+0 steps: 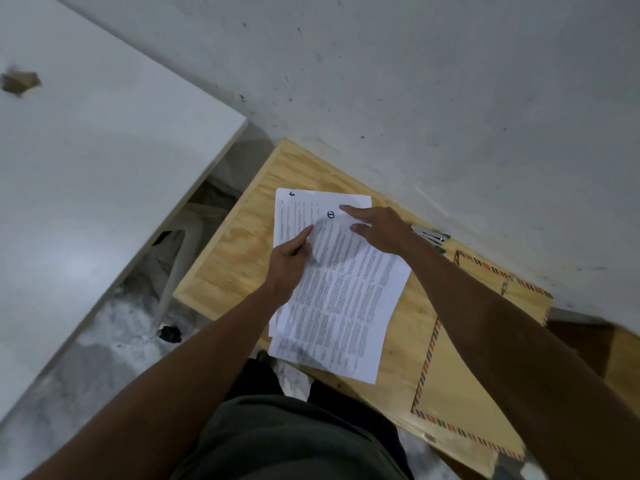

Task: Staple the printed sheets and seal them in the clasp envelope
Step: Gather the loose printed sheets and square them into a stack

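Counting from here: at least three printed sheets [341,289] fanned loosely on the plywood board [225,258], one clasp envelope [460,372], a few pens [429,235] by the wall. Sheets are white, dense small text, a circled blue "1" on the top page, corners misaligned. Left hand [289,268] pinches the stack's left edge. Right hand [375,228] lies flat on top, fingers straight and spread. Envelope is tan with a striped border, lying flat just right of the sheets.
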